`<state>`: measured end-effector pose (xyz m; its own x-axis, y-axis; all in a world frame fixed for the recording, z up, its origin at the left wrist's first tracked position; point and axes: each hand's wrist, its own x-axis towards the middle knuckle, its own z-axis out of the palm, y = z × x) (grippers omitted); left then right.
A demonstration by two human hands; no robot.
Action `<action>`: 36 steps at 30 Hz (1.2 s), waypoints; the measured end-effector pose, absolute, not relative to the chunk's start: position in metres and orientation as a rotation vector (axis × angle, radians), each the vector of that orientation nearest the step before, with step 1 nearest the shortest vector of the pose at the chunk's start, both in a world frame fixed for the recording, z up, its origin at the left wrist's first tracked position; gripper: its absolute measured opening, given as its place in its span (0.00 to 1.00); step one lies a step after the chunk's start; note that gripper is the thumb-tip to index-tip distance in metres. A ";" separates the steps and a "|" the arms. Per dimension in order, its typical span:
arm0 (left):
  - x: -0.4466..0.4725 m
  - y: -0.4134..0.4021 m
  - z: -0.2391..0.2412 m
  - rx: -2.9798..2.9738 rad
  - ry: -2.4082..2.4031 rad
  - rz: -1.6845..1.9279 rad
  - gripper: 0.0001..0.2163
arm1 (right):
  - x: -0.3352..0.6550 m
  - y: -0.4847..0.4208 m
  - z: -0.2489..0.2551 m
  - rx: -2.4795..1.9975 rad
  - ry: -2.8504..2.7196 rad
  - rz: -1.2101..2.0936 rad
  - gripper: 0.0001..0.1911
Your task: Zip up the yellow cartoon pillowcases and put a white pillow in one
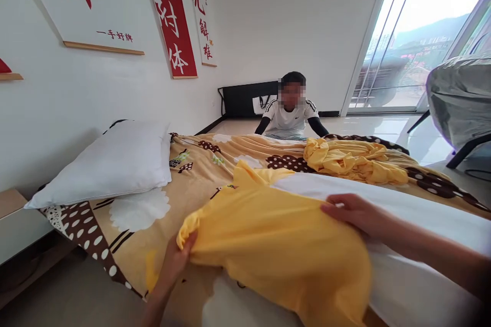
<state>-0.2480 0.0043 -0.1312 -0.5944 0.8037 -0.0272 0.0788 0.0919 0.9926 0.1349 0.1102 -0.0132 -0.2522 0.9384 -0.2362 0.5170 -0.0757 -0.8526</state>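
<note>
A patterned blanket [199, 166] spreads beneath a white cloth [422, 208] and a yellow sheet [284, 235], lifted in front partly over both. A pillow [111, 163] rests at left, apparently out of the sheet's way. The left hand [181, 251] grips a gathered corner; the right hand [353, 209] pinches the upper edge, a wide hold that likely pulls the fabric flat.

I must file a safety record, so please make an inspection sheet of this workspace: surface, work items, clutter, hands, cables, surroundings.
Surface: patterned blanket, rumpled at the far side.
Work items: yellow cloth, partly over white bedding; bunched yellow fabric beyond.
Clutter: white pillow on the blanket.
Hands: left hand grips the cloth's gathered end; right hand holds its edge.
Cables: nothing clearly identifiable.
Surroundings: person in white shirt beyond the blanket, red scroll, covered chair, window.
</note>
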 end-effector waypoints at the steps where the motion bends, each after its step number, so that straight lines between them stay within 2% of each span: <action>1: -0.247 -0.008 -0.139 1.040 1.891 1.460 0.18 | 0.147 0.110 -0.019 -1.582 -1.773 1.293 0.24; 6: -0.242 -0.045 -0.153 1.433 2.109 1.196 0.22 | 0.137 0.103 -0.025 -1.683 -1.826 1.402 0.24; 11: -0.240 -0.054 -0.156 1.563 2.132 1.136 0.20 | 0.054 0.119 -0.008 -1.505 -1.904 1.631 0.15; 15: -0.246 -0.051 -0.172 1.491 2.125 1.235 0.20 | 0.015 0.134 -0.007 -1.538 -1.920 1.457 0.09; 21: -0.244 -0.041 -0.179 1.052 2.149 1.380 0.25 | 0.056 0.147 -0.005 -1.640 -2.028 1.122 0.11; 24: -0.239 -0.045 -0.179 1.013 2.177 1.304 0.24 | 0.093 0.146 -0.005 -1.657 -2.122 1.156 0.14; 28: -0.250 -0.056 -0.155 1.180 2.069 1.406 0.30 | 0.119 0.138 -0.007 -1.680 -2.199 1.401 0.17; 30: -0.259 -0.054 -0.129 1.308 2.026 1.521 0.33 | 0.121 0.135 -0.007 -1.705 -2.232 1.412 0.19; 31: -0.261 -0.049 -0.115 1.374 2.026 1.522 0.32 | 0.120 0.135 -0.008 -1.706 -2.254 1.393 0.19; 34: -0.260 -0.014 -0.080 1.565 1.986 1.271 0.25 | 0.115 0.139 -0.010 -1.669 -2.307 1.325 0.21; 36: -0.254 0.023 -0.071 1.562 1.925 0.995 0.27 | 0.116 0.143 -0.013 -1.614 -2.314 1.286 0.20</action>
<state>-0.2536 0.0228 -0.0712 -0.2445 0.9658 0.0858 0.6282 0.0904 0.7728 0.1158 0.1426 -0.0130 -0.4575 0.7939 -0.4005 0.7594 0.1145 -0.6405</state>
